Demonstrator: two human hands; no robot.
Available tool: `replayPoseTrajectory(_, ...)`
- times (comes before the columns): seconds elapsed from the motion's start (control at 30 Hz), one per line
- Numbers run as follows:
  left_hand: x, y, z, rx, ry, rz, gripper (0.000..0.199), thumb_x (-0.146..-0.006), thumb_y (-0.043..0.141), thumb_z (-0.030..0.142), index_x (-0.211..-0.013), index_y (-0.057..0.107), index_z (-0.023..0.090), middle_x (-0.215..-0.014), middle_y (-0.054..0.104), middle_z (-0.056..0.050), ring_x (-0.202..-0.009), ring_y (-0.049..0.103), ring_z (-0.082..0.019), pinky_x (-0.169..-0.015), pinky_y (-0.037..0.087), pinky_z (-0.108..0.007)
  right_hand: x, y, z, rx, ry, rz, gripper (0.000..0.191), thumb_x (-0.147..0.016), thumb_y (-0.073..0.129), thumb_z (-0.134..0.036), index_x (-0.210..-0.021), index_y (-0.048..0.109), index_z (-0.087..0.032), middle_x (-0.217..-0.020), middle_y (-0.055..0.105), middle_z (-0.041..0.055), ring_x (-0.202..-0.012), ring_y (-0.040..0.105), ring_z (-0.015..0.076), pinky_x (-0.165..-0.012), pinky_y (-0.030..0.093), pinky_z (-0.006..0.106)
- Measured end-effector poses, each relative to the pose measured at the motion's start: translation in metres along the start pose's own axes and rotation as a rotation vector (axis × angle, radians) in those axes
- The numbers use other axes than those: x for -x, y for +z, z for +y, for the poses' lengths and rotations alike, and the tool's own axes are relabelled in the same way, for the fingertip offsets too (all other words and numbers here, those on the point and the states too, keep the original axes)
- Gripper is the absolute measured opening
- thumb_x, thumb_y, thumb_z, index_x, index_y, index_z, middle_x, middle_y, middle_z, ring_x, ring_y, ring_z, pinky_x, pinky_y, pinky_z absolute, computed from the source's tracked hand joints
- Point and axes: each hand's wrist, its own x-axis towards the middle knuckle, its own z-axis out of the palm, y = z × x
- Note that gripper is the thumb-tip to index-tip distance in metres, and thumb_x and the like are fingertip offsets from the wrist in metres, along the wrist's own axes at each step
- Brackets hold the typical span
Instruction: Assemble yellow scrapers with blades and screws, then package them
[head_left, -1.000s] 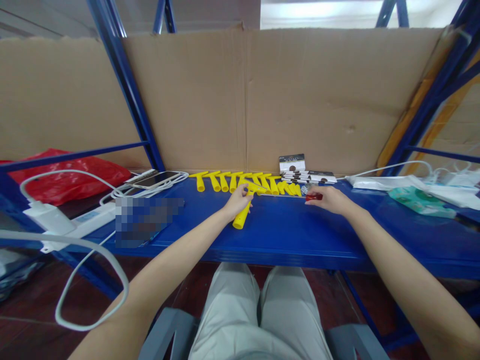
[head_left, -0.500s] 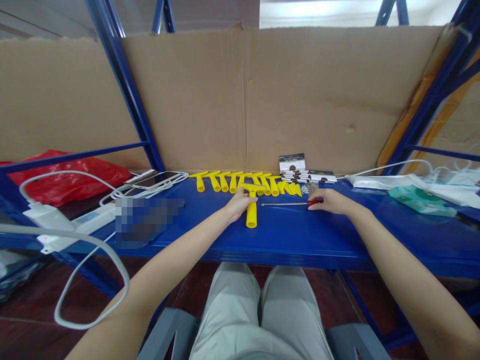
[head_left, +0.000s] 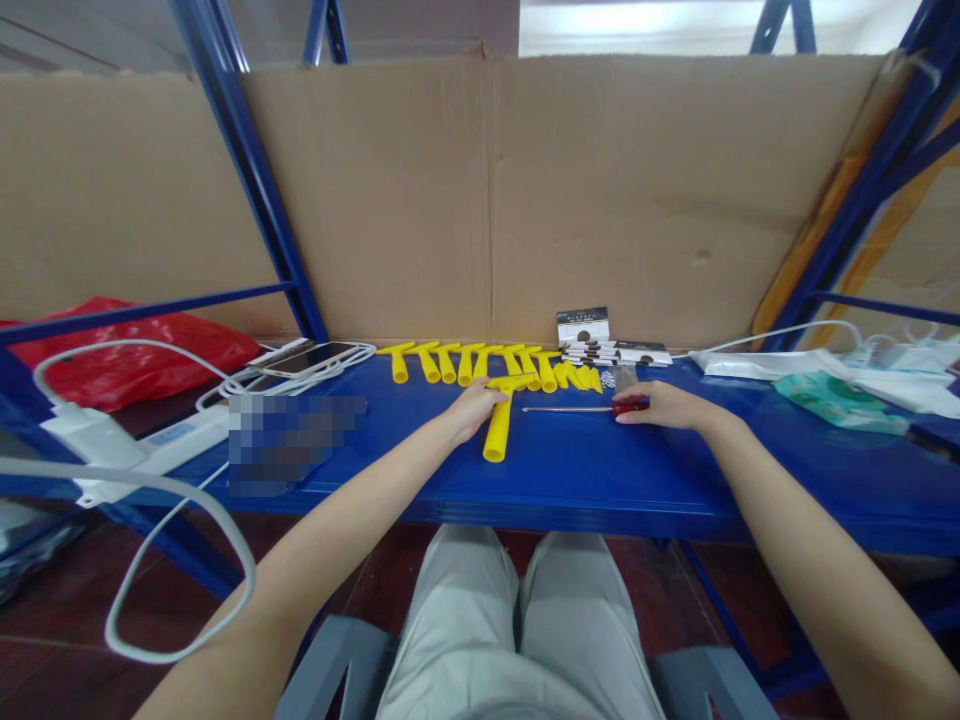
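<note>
My left hand point(head_left: 474, 410) grips a yellow T-shaped plastic scraper point(head_left: 497, 430) by its neck, the round hollow end of its handle facing me. To the right, my right hand point(head_left: 656, 405) has its fingers round the dark red handle of a screwdriver point(head_left: 570, 409), whose long shaft points left toward the scraper. Behind both hands, several more yellow scrapers point(head_left: 400, 366) stand in a row. Beside that row lie small flat yellow pieces point(head_left: 583, 378) and a little pile of tiny metal parts point(head_left: 608, 380), too small to tell apart.
Black-and-white packets point(head_left: 615, 352) are stacked against the cardboard wall point(head_left: 375, 200). A phone point(head_left: 326, 359), white cables and a power strip point(head_left: 180, 440) lie at the left, near a red plastic bag point(head_left: 142, 350). A green packet point(head_left: 836, 402) sits at the right on the blue shelf point(head_left: 600, 470).
The scraper in my left hand has tilted, its handle end swinging slightly left and toward me. My right hand stays nearly in place with the screwdriver.
</note>
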Motion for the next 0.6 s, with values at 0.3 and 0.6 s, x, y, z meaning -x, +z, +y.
replayPoseTrajectory(0.3,-0.008,0.003,-0.006,-0.079,0.039,0.045,0.072,-0.067,0.058,-0.005,-0.133,0.037,0.013,-0.121,0.054,-0.015,-0.089,0.062,-0.015,-0.073,0.049,-0.021,0.001,0.0,-0.003,-0.013,0.013,0.003,0.03,-0.07,0.065,-0.038,-0.095,0.072,-0.023,-0.098,0.072,0.0045,-0.09,0.066,0.0245,-0.084,0.051,0.037)
replayPoseTrajectory(0.6,-0.024,0.022,0.0,-0.234,0.135,0.102,0.058,-0.068,0.059,-0.003,-0.122,0.044,0.012,-0.112,0.06,-0.013,-0.094,0.061,-0.017,-0.073,0.048,-0.023,0.002,-0.002,0.0,0.033,0.032,0.02,0.018,-0.07,0.062,-0.027,-0.084,0.072,-0.023,-0.093,0.072,0.0042,-0.086,0.066,0.0228,-0.081,0.051,0.036)
